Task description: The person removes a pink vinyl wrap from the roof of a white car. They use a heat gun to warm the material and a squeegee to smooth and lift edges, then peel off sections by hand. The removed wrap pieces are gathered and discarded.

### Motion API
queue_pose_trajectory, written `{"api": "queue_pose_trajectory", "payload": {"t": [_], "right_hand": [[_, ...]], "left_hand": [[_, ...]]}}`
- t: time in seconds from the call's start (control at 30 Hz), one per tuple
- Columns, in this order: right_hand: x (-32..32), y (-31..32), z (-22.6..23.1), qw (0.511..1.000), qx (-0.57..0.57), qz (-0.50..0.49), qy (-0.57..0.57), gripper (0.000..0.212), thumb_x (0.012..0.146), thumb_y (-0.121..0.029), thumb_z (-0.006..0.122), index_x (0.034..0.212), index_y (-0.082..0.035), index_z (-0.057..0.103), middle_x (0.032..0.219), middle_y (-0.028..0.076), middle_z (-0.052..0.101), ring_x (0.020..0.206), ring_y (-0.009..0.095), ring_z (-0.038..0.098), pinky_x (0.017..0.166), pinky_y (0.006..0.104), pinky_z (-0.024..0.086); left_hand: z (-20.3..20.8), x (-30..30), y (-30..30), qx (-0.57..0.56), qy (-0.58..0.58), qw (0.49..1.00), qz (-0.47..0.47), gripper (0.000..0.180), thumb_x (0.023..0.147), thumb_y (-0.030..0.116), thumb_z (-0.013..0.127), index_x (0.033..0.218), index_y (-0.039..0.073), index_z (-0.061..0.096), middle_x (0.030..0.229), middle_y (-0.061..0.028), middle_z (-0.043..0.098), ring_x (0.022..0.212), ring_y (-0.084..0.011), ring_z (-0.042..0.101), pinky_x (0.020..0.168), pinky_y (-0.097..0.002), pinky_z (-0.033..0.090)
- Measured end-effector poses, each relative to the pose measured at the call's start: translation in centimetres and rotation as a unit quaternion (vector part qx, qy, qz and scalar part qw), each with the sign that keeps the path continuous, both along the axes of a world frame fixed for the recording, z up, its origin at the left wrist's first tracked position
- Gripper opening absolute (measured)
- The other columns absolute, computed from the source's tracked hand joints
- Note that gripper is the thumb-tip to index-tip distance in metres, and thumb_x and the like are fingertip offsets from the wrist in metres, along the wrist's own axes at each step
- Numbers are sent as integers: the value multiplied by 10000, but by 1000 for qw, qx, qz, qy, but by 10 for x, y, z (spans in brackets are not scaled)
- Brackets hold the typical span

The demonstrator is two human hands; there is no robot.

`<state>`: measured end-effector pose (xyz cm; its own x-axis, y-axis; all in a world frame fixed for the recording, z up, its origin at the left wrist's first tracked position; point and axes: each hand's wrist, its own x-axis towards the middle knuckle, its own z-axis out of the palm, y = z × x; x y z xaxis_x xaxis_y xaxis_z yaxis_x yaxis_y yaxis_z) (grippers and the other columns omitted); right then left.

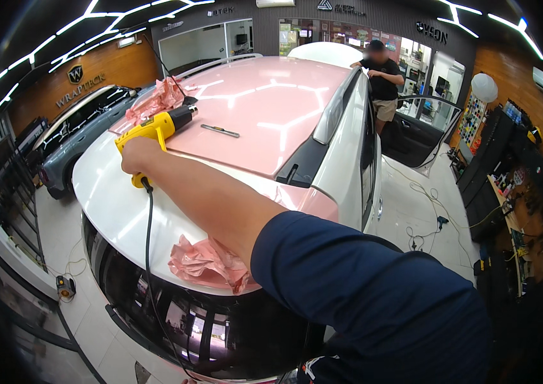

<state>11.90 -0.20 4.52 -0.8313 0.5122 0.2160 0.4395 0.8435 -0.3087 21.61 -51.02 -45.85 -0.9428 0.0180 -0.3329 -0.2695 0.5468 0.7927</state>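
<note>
My right hand [138,157] is closed round the handle of a yellow heat gun [151,130], held over the rear of a white car's roof [108,171]. Its dark nozzle points up and to the right, and a black cord [150,240] runs down past the rear window. Glossy pink film [252,96] covers much of the roof. Beyond the nozzle, a slim silver cutter-like tool [220,130] lies on the film. Crumpled pink film [158,101] sits at the roof's left edge; another crumpled piece [210,264] lies below my forearm. My left hand is out of view.
At the car's far right side stands another person [383,80] beside an open front door [422,121]. A grey car [86,134] is parked at left. Cables [434,200] and a drill [442,222] lie on the right floor, near a cluttered workbench [508,217].
</note>
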Motion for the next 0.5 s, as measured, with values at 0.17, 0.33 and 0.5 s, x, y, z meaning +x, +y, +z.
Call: {"api": "queue_pose_trajectory", "payload": {"t": [0.17, 0.33, 0.5], "right_hand": [[-14, 8, -21, 991, 89, 8, 101, 297, 797, -183, 624, 1036, -33, 716, 1042, 179, 693, 993, 313, 664, 859, 376, 529], [7, 53, -15, 969, 210, 57, 117, 269, 786, -194, 597, 941, -25, 735, 991, 203, 699, 981, 319, 669, 842, 410, 535], [115, -31, -2, 913, 82, 291, 273, 357, 858, -272, 571, 1022, 35, 651, 1021, 262, 635, 1019, 410, 588, 924, 464, 454]], "left_hand": [[23, -11, -6, 45, 118, 991, -34, 449, 945, 185, 553, 1267, -124, 501, 1151, -251, 582, 927, -282, 621, 757, -323, 554], [118, -19, 75, 159, 219, 962, -44, 416, 996, 234, 527, 1296, -50, 480, 1218, -173, 570, 1008, -230, 613, 898, -319, 491], [277, 42, 176, 121, 421, 893, -104, 410, 899, 108, 599, 1284, -11, 525, 1383, -176, 466, 1250, -304, 492, 1032, -375, 407]]}}
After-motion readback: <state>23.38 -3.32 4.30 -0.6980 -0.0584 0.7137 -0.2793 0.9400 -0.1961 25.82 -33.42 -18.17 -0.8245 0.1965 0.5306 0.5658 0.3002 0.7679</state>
